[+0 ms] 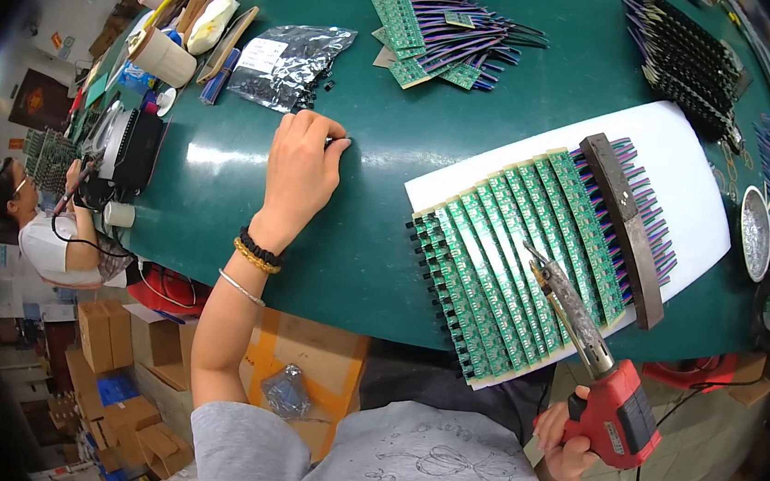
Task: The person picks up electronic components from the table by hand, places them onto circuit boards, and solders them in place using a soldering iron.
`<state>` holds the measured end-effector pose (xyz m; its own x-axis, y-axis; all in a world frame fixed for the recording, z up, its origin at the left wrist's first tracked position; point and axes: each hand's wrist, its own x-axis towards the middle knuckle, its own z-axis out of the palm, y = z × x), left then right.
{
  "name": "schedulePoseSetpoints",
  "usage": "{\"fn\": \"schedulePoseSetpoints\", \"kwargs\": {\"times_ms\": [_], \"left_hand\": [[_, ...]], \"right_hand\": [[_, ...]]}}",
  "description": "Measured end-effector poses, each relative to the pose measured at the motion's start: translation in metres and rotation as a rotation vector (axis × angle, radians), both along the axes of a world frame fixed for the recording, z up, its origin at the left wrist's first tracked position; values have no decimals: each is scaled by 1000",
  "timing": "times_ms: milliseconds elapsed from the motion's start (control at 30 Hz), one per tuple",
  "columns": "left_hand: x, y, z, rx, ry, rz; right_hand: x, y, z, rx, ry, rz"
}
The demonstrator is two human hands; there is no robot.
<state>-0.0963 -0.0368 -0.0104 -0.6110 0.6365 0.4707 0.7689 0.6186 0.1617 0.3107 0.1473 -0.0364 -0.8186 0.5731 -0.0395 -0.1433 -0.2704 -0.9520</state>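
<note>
My left hand (pixel 305 160) is closed in a pinch over the green table, with a small black part just showing between thumb and forefinger. Just beyond it lies a silver bag (pixel 293 63) with loose black pieces at its mouth. My right hand (pixel 567 444) grips a red soldering gun (pixel 616 416) by its handle. The gun's metal tip points over several rows of green circuit boards (pixel 503 261), which lie side by side on a white board (pixel 685 200). Small black connectors (pixel 440 292) line their left edge. A dark bar (pixel 622 231) rests across their wires at the right.
More wired circuit boards (pixel 401 24) lie at the back, with a black bundle (pixel 685 65) at the far right. A silver dish (pixel 755 234) stands near the right edge. A cup (pixel 163 58) and clutter fill the left. Another person (pixel 53 227) works at far left.
</note>
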Motion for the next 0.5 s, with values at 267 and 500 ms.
{"fn": "schedulePoseSetpoints", "kwargs": {"times_ms": [267, 500], "left_hand": [[18, 0, 6, -32, 28, -67], [118, 22, 44, 341, -248, -275]], "right_hand": [[-4, -2, 6, -3, -15, 30], [-18, 3, 14, 160, -45, 50]]}}
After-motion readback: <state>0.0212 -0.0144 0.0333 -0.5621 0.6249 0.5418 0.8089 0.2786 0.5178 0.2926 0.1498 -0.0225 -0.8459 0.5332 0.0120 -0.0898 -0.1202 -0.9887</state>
